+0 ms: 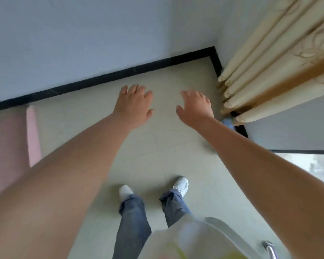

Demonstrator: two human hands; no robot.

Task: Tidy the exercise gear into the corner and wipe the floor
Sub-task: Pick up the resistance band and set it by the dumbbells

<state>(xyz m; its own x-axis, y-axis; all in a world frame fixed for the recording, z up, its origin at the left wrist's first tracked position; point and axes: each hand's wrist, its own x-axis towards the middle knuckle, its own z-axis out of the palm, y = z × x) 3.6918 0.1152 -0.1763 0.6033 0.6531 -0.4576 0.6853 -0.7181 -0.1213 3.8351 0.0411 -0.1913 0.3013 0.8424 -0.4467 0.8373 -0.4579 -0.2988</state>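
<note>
Head view, the only one I had. Both arms were stretched out over the floor (176, 146) toward the corner (212, 53) where the black skirting (101, 79) turned. My left hand (133, 105) was spread flat, fingers relaxed, holding nothing. My right hand (195, 107) was the same: fingers loose and apart, nothing in it. Neither touched anything I could make out; they hung above bare tile.

Exercise gear: a blurred pink slab (11, 144) lay at the left edge, possibly a mat, but I could not tell. It sat against the wall, well apart from the corner. A small blue thing (227, 122) peeked out just beside my right wrist, at the foot of the curtain (279, 62); too hidden to name. A metal tube end (268, 247) showed at the bottom right, maybe a mop or a gear handle, unclear.

Progress, my judgement: the corner itself held no gear, so tidying looked barely begun or the items were out of frame. No cloth in sight and neither hand held one, so wiping seemed not yet started. My shoes (181, 186) stood on dry-looking tile.
</note>
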